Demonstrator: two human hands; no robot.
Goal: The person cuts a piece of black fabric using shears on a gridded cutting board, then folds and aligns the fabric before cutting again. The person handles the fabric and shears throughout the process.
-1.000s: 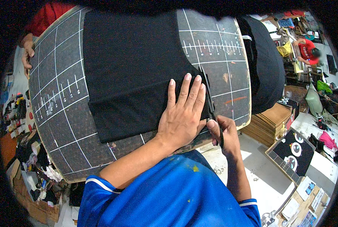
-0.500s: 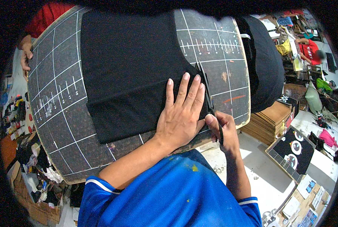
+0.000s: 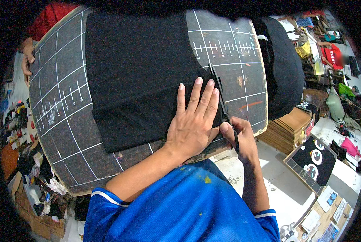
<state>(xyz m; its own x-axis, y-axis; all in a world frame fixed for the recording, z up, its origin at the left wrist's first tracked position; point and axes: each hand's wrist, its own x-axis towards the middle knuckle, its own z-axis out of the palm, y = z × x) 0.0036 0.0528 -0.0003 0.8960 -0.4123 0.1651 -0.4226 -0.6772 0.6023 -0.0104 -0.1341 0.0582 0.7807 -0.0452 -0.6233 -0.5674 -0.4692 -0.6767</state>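
Black fabric (image 3: 136,60) lies spread over a dark board (image 3: 67,149) marked with a white grid. Flat on the fabric near its right edge rests my left hand (image 3: 194,125), fingers stretched out and a little apart. My right hand (image 3: 241,139) is closed round the handles of dark scissors (image 3: 222,101). Their blades run along the right edge of the fabric, just beside my left fingertips, with the tips pointing away from me. Part of the handles is hidden by my right fingers.
A black cloth bundle (image 3: 285,68) hangs past the board's right edge. Another person's hand (image 3: 28,56) touches the far left edge. Stacked brown boards (image 3: 287,131) stand at the right, near a printed black panel (image 3: 319,161). A person in red (image 3: 333,55) is farther off.
The scissors and my right hand have shifted very slightly, and the blades look closer together. My left hand and the fabric stay in nearly the same place.
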